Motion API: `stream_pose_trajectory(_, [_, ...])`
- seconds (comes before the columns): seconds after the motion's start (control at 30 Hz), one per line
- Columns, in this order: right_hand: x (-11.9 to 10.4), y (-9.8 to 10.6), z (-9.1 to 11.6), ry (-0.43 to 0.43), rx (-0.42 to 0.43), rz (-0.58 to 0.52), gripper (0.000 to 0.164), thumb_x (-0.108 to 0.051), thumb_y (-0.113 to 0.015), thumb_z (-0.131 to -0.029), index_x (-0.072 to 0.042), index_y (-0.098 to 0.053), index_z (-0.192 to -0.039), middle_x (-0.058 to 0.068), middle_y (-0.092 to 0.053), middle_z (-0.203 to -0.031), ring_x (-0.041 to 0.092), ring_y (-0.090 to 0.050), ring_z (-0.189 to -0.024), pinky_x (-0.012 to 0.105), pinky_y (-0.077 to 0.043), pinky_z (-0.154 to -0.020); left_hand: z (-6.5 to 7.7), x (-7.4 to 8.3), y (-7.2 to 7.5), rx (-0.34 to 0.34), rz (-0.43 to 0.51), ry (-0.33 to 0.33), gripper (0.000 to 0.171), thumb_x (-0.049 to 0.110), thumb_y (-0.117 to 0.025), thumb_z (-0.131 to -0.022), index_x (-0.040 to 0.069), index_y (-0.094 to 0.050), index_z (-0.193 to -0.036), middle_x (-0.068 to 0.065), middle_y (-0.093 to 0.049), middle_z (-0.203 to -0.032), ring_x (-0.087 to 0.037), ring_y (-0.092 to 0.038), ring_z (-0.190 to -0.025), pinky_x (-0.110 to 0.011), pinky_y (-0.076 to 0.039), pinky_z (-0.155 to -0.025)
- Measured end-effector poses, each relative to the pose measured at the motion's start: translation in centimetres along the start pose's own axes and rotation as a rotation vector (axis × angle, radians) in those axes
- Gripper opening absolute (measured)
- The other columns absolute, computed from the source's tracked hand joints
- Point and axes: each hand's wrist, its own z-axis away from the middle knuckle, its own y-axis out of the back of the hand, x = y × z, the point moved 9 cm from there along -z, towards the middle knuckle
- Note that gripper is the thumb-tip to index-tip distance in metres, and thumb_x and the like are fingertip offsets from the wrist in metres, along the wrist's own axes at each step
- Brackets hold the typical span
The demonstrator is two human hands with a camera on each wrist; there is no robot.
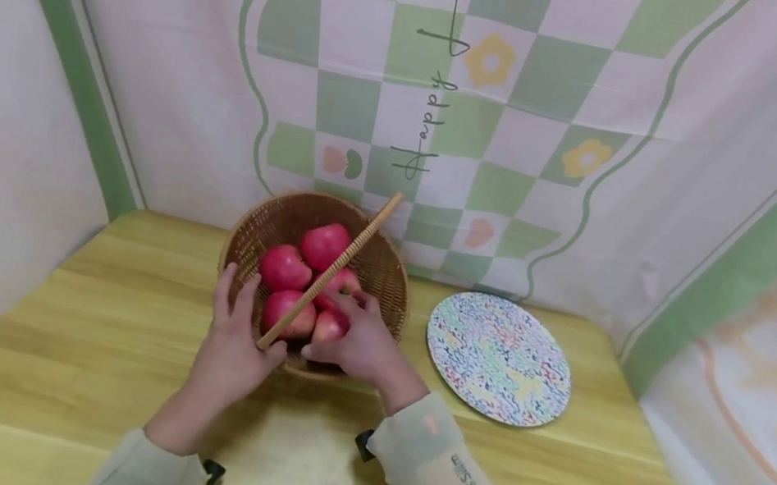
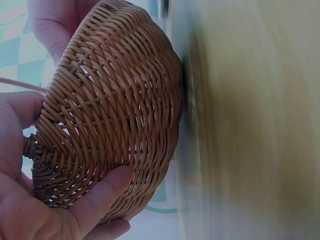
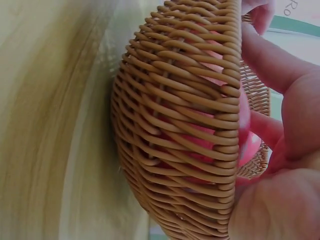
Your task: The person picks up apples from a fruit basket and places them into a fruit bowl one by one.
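A brown wicker basket [image 1: 389, 280] with an upright arched handle [image 1: 336, 267] holds several red apples [image 1: 286, 268]. My left hand [image 1: 231, 357] grips the basket's front left side by the handle's foot; in the left wrist view its thumb is at the rim and its fingers [image 2: 102, 192] lie along the woven outer wall. Over the front right rim, my right hand [image 1: 370, 343] reaches inside, thumb and fingers around a front apple [image 1: 330, 326]. In the right wrist view the basket wall [image 3: 175, 115] partly hides that hold.
A round board with a multicolored speckled pattern [image 1: 499, 359] lies to the right of the basket on the wooden table [image 1: 85, 332]. Behind stands a checked green and white cloth backdrop [image 1: 348, 104], with side panels at left and right.
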Motion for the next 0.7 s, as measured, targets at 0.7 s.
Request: stream_pose_trajectory(0.7, [0.21,-0.64,-0.12,0.045,0.046,0.2,0.082,-0.034,-0.089,-0.07,-0.022,-0.055,-0.144,0.023,-0.044,-0.143,0.033,-0.034,-0.136,0.045,-0.042,-0.101,0.29,0.81,-0.05,-0.02,-0.012,-0.004,0.096,0.015,-0.078,-0.074,0.005,-0.026,-0.155,-0.01,0.004,-0.163,-0.059,-0.047,-0.114,-0.064,-0.048,-0.084])
